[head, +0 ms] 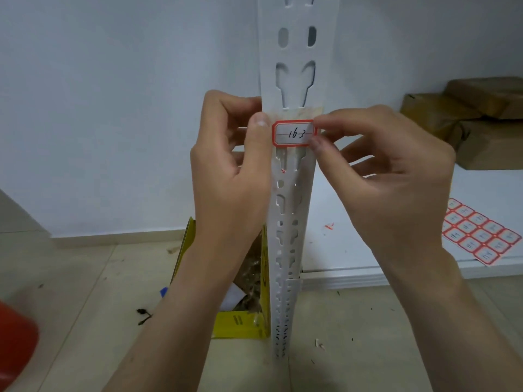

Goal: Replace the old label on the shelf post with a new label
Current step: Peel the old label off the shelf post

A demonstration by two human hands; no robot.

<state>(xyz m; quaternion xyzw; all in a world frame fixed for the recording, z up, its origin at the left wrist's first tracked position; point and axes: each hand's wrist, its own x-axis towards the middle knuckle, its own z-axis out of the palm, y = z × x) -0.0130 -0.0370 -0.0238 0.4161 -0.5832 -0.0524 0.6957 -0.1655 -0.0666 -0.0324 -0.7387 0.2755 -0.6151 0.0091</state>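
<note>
With left hand [226, 168] and right hand [393, 179] pinching the new label [294, 133], we level it on the shelf post [295, 52].

Post [294, 52]: white, with a repeating pattern of punched slots and keyholes. Label [294, 133]: white field, red border, one thin dark rule, black handwritten "16-3". Band [297, 112] above the label: yellowish, mottled. Sheet [481, 232]: grid of white labels, each red-bordered with dark writing. Shelf [353, 236]: white. Cartons [481, 108]: brown. Box [240, 323] beside the post: yellow with black print. Floor [70, 278]: beige tiles, dark specks. Wall [113, 80]: pale bluish white. Object [14, 343] at lower left edge: red.
</note>
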